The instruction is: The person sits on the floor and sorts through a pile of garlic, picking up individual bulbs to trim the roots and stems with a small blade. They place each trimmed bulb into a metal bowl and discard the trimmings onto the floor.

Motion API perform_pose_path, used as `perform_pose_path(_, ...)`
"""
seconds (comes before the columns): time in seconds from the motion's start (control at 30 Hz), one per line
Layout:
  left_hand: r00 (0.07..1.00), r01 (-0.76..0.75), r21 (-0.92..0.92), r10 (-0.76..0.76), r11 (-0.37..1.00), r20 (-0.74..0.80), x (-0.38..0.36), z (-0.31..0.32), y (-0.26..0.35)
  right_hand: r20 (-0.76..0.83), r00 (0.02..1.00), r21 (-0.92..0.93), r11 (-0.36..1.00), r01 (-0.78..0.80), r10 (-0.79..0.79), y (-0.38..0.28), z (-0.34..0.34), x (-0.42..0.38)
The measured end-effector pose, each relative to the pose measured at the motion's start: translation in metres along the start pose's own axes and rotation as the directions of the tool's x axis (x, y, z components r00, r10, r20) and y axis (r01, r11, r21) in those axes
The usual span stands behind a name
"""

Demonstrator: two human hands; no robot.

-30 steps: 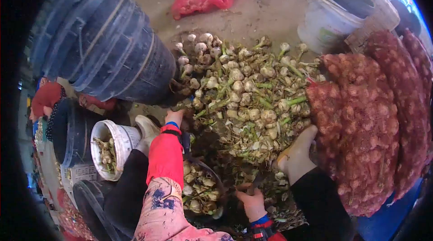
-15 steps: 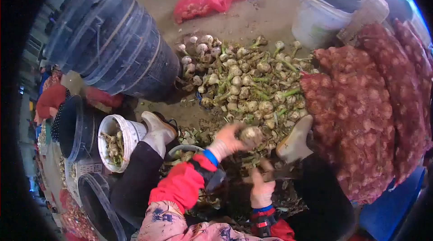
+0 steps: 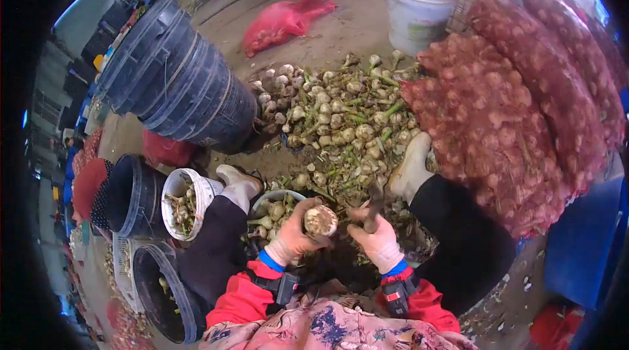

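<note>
My left hand (image 3: 293, 237), in a light glove, grips a garlic bulb (image 3: 320, 220) with its cut end turned toward me. Right beside it, my right hand (image 3: 376, 242), also gloved, is closed around the handle of a dark cutting tool (image 3: 374, 200) whose blade points up and away from me. The two hands are close together above my lap, between my knees. A big heap of garlic bulbs with green stems (image 3: 334, 120) lies on the ground just past my white boots (image 3: 410, 168).
A small bowl of trimmed garlic (image 3: 275, 208) sits by my left knee. A white bucket of scraps (image 3: 184, 202) and dark tubs (image 3: 131, 196) stand left. Stacked black bins (image 3: 175, 81) lie beyond. Red mesh sacks of garlic (image 3: 517, 101) fill the right; a white pail (image 3: 417, 12) stands behind.
My left hand reached to the heap, took a garlic bulb and brought it back near my lap. My right hand rose with the tool to meet it. The view tilted.
</note>
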State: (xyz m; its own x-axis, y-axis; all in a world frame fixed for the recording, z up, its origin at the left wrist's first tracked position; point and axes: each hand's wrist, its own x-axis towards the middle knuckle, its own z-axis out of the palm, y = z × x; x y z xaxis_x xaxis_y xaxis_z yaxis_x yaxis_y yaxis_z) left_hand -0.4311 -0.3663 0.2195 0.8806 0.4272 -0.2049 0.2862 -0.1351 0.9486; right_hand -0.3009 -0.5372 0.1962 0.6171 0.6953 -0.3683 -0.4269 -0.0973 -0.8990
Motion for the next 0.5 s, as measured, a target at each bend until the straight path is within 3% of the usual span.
perform_pose_path(0.03, 1.0, -0.004, 0.116, 0.003, 0.993, 0.009, -0.003, -0.003, 0.001, 0.029, 0.982, -0.319, 0.93, 0.184, -0.185, 0.005, -0.003, -0.002)
perform_pose_path(0.07, 1.0, -0.01, 0.228, 0.005, 0.974, 0.02, -0.006, -0.005, 0.002, 0.111, 0.933, -0.596, 0.728, 0.338, -0.342, 0.008, -0.006, -0.005)
perform_pose_path(0.1, 1.0, -0.01, 0.229, 0.004, 0.973, 0.03, -0.009, -0.003, 0.008, 0.165, 0.962, -0.671, 0.689, 0.272, -0.219, 0.007, -0.002, -0.01)
perform_pose_path(0.13, 0.998, 0.03, 0.123, -0.036, 0.992, 0.048, -0.012, -0.002, 0.013, 0.23, 0.962, -0.708, 0.653, 0.27, -0.148, -0.004, 0.004, -0.017)
perform_pose_path(0.17, 0.995, 0.075, 0.017, -0.076, 0.997, 0.069, -0.014, 0.0, 0.015, 0.258, 0.946, -0.724, 0.609, 0.324, -0.197, -0.001, 0.008, -0.019)
perform_pose_path(0.2, 0.994, 0.078, 0.018, -0.079, 0.997, 0.074, -0.016, 0.003, 0.013, 0.289, 0.926, -0.737, 0.561, 0.377, -0.243, 0.002, 0.012, -0.021)
perform_pose_path(0.27, 0.999, -0.002, -0.147, 0.009, 0.989, 0.047, -0.02, 0.008, 0.003, 0.309, 0.921, -0.744, 0.544, 0.389, -0.236, 0.002, 0.016, -0.019)
perform_pose_path(0.3, 0.998, 0.052, -0.288, -0.041, 0.956, 0.045, -0.021, 0.009, -0.003, 0.329, 0.925, -0.766, 0.52, 0.379, -0.19, 0.002, 0.016, -0.018)
perform_pose_path(0.43, 1.0, -0.014, -0.183, 0.017, 0.983, 0.014, -0.027, 0.016, 0.009, 0.361, 0.926, -0.798, 0.478, 0.367, -0.108, 0.014, 0.016, -0.014)
perform_pose_path(0.5, 0.995, -0.057, 0.182, 0.071, 0.982, -0.074, -0.034, 0.021, 0.003, 0.355, 0.929, -0.809, 0.465, 0.359, -0.1, 0.027, 0.014, -0.008)
